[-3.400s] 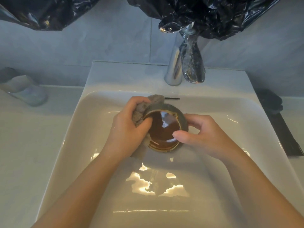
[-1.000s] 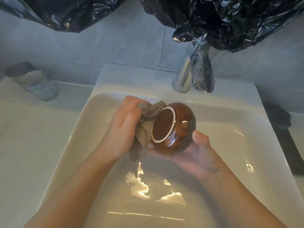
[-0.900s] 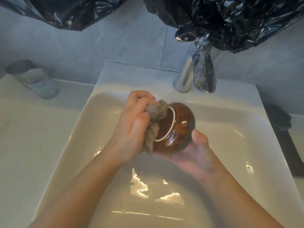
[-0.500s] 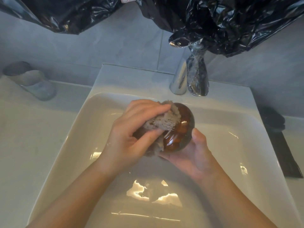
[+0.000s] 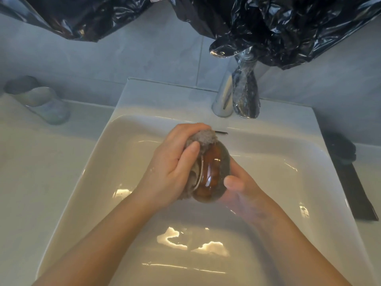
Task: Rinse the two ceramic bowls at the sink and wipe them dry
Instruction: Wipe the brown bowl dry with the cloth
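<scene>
Head view, 1 bowl in frame. Brown glazed ceramic bowl [image 5: 214,174] is held in the air over the middle of the white sink [image 5: 92,182], clear of the basin walls. Bowl is tipped on its side: pale rim faces left, rounded base faces right.

Left hand [image 5: 173,164] grips a bunched grey-brown cloth [image 5: 204,137], fingers curled over the far side of it and thumb lying across the near side. Cloth is pressed against the rim and mouth of the bowl; a fold of it hangs below the hand on the near side.

Right hand [image 5: 243,188] cups the bowl from the right and underneath. Thumb lies against the near right flank of the bowl. Its fingers are hidden behind the bowl, so their exact lie cannot be read.

Surroundings: chrome tap [image 5: 223,98] at the far edge of the sink, right of centre, with no stream visible. Crumpled black plastic sheet [image 5: 288,27] hangs on the far wall above it. Clear glass tumbler [image 5: 39,100] stands on the counter [image 5: 31,172] at far left. Dark object [image 5: 350,178] lies on the counter right of the sink; what it is cannot be told.
</scene>
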Tool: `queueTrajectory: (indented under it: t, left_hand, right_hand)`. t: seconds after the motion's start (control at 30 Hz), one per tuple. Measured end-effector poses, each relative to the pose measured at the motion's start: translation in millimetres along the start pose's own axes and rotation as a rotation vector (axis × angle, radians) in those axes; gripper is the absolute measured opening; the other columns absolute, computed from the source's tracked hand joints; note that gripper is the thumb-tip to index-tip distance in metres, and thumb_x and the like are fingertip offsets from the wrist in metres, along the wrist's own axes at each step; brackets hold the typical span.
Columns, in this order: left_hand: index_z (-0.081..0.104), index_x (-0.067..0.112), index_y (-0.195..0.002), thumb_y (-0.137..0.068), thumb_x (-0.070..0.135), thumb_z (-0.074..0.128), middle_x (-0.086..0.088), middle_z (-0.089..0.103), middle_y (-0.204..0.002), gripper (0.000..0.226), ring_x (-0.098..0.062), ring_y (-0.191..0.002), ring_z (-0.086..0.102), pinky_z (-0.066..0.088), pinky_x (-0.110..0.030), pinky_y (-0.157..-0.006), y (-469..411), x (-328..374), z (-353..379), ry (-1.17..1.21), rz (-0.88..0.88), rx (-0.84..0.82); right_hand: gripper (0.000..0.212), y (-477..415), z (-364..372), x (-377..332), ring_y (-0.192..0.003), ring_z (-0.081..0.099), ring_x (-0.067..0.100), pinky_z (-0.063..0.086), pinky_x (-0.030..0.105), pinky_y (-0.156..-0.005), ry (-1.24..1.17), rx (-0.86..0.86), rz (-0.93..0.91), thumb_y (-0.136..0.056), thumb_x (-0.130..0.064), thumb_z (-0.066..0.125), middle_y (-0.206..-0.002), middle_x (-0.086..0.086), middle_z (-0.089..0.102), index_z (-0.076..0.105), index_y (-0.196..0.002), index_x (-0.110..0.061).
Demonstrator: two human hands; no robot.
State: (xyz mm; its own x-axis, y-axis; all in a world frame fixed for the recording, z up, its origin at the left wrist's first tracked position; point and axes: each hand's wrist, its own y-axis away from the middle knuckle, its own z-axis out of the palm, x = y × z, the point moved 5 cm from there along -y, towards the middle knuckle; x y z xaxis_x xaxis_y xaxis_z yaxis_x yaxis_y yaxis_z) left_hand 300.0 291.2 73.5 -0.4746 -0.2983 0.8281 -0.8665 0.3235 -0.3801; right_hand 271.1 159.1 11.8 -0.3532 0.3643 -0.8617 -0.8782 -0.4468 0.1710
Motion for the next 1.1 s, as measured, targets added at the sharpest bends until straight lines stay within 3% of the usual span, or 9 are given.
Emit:
queueTrajectory:
  t: [0.13, 0.3, 0.37, 0.43, 0.57, 0.73, 0.93, 1.03, 1.1]
  left_hand:
    - [0.057, 0.026, -0.119, -0.095, 0.02, 0.044, 0.009, 0.062, -0.114, 0.028, 0.005, -0.106, 0.054, 0.041, -0.012, -0.092, -0.7, -13.5, -6.2, -0.019, -0.155, 0.03]
    - [0.059, 0.029, -0.116, -0.097, 0.018, 0.05, 0.013, 0.062, -0.104, 0.024, 0.013, -0.093, 0.054, 0.037, 0.0, -0.079, 5.2, -33.0, -16.0, -0.08, -0.328, 0.16]
    - [0.059, 0.032, -0.114, -0.097, 0.021, 0.049, 0.019, 0.06, -0.1, 0.023, 0.01, -0.089, 0.055, 0.037, 0.002, -0.076, 7.9, -41.6, -9.0, -0.037, -0.457, 0.133]
    - [0.059, 0.031, -0.115, -0.098, 0.023, 0.047, 0.015, 0.062, -0.105, 0.023, 0.002, -0.097, 0.056, 0.041, -0.005, -0.083, 8.5, -38.6, -1.1, 0.056, -0.493, 0.123]
    - [0.057, 0.017, -0.126, -0.095, 0.021, 0.042, 0.003, 0.056, -0.12, 0.034, -0.001, -0.112, 0.051, 0.039, -0.017, -0.098, -1.0, -18.3, -1.0, 0.025, -0.204, 0.09]
    - [0.061, 0.023, -0.12, -0.094, 0.035, 0.036, 0.004, 0.064, -0.117, 0.038, -0.01, -0.112, 0.057, 0.042, -0.036, -0.103, 7.1, -35.9, 9.6, 0.145, -0.453, 0.012]
    - [0.069, 0.024, -0.107, -0.093, 0.039, 0.04, 0.001, 0.071, -0.105, 0.035, -0.018, -0.103, 0.065, 0.047, -0.047, -0.099, 15.5, -44.3, 18.3, 0.287, -0.685, -0.046]
    - [0.071, 0.025, -0.098, -0.087, 0.049, 0.042, -0.003, 0.074, -0.098, 0.039, -0.024, -0.097, 0.068, 0.049, -0.049, -0.096, 18.9, -46.8, 20.3, 0.3, -0.797, -0.129]
    - [0.072, 0.02, -0.1, -0.093, 0.046, 0.042, -0.006, 0.074, -0.098, 0.041, -0.027, -0.096, 0.07, 0.05, -0.048, -0.096, 22.7, -47.1, 21.7, 0.348, -0.872, -0.171]
  right_hand:
    - [0.064, -1.2, 8.4, -3.3, -0.121, 0.059, 0.027, 0.051, 0.04, -0.098, -0.113, -0.127, -0.084, -0.087, -0.033, 0.071, -0.132, 0.011, 0.061, 0.046, -0.142, -0.01]
    - [0.08, -1.6, -3.1, -6.5, -0.129, 0.05, 0.039, 0.033, 0.057, -0.112, -0.309, -0.103, -0.105, -0.073, -0.039, 0.084, -0.134, 0.018, 0.059, 0.05, -0.139, -0.008]
    - [0.086, -2.1, -3.0, -8.5, -0.129, 0.05, 0.038, 0.038, 0.053, -0.112, -0.296, -0.083, -0.131, -0.073, -0.037, 0.085, -0.133, 0.018, 0.059, 0.045, -0.141, -0.004]
    - [0.1, -5.2, -1.4, -7.0, -0.127, 0.051, 0.035, 0.041, 0.05, -0.109, -0.246, -0.059, -0.136, -0.075, -0.036, 0.083, -0.133, 0.02, 0.056, 0.028, -0.147, 0.006]
    - [0.11, -9.1, 3.6, -6.3, -0.13, 0.04, 0.042, 0.033, 0.058, -0.108, -0.183, -0.063, -0.161, -0.076, -0.034, 0.083, -0.142, 0.027, 0.04, 0.014, -0.15, 0.009]
    - [0.107, -7.4, -4.5, -5.8, -0.124, 0.045, 0.042, 0.041, 0.056, -0.104, -0.159, 0.051, -0.211, -0.072, -0.032, 0.086, -0.135, 0.027, 0.043, 0.021, -0.147, 0.009]
    - [0.114, -4.4, -17.4, -7.5, -0.113, 0.06, 0.032, 0.054, 0.04, -0.085, 0.004, 0.269, -0.264, -0.051, -0.041, 0.096, -0.132, 0.02, 0.049, 0.037, -0.144, -0.009]
    - [0.106, -1.3, -21.1, -10.9, -0.111, 0.065, 0.017, 0.056, 0.031, -0.083, 0.154, 0.355, -0.339, -0.052, -0.024, 0.09, -0.136, 0.01, 0.049, 0.037, -0.143, -0.013]
    - [0.097, 2.3, -22.9, -11.8, -0.119, 0.062, 0.017, 0.056, 0.034, -0.09, 0.273, 0.391, -0.357, -0.056, -0.022, 0.082, -0.141, 0.0, 0.049, 0.038, -0.142, -0.021]
